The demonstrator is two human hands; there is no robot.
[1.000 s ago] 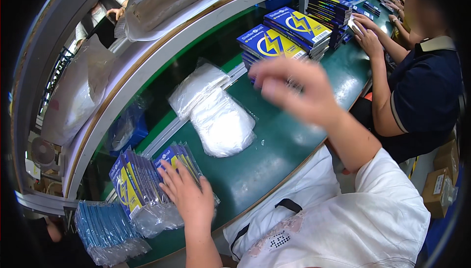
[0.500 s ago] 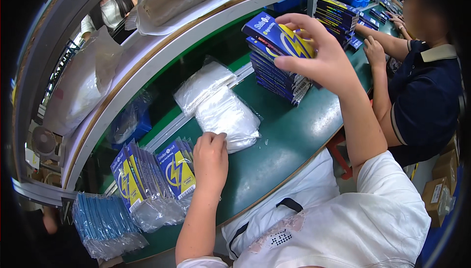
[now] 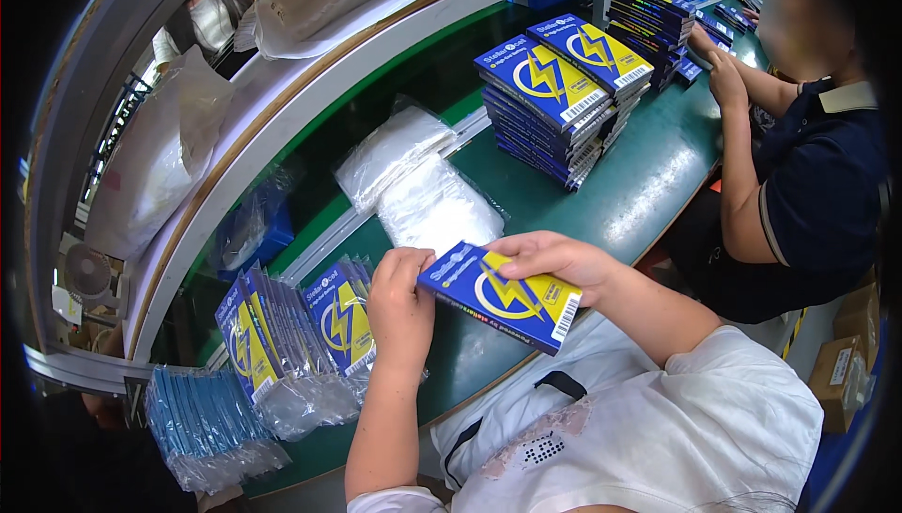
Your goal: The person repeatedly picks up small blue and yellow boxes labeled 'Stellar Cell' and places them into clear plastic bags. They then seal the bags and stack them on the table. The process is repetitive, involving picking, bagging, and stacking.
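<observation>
My right hand [image 3: 554,264] grips a flat blue and yellow box [image 3: 503,297] with a lightning bolt on its front, thumb on top. The box is tilted, its left end against the fingers of my left hand [image 3: 402,302]. Those fingers are curled together at the near edge of a pile of clear plastic bags [image 3: 437,208]; what they pinch is hidden. Two side-by-side stacks of the same boxes [image 3: 545,85] rise beyond my right hand. Left of my left hand stand bagged boxes [image 3: 254,339] in a row, upright and leaning.
Blue bagged packs [image 3: 207,428] sit at the table's left end. A shelf [image 3: 310,71] holding large plastic bags [image 3: 348,6] runs along the back. At the right, a co-worker [image 3: 799,175] in a dark shirt sits by another box stack [image 3: 648,29]. The green table [image 3: 479,334] curves rightward.
My right hand has come down from the box stacks toward my left hand, bringing one box with it. My left hand has stayed by the plastic bags. The co-worker's hands have moved closer together.
</observation>
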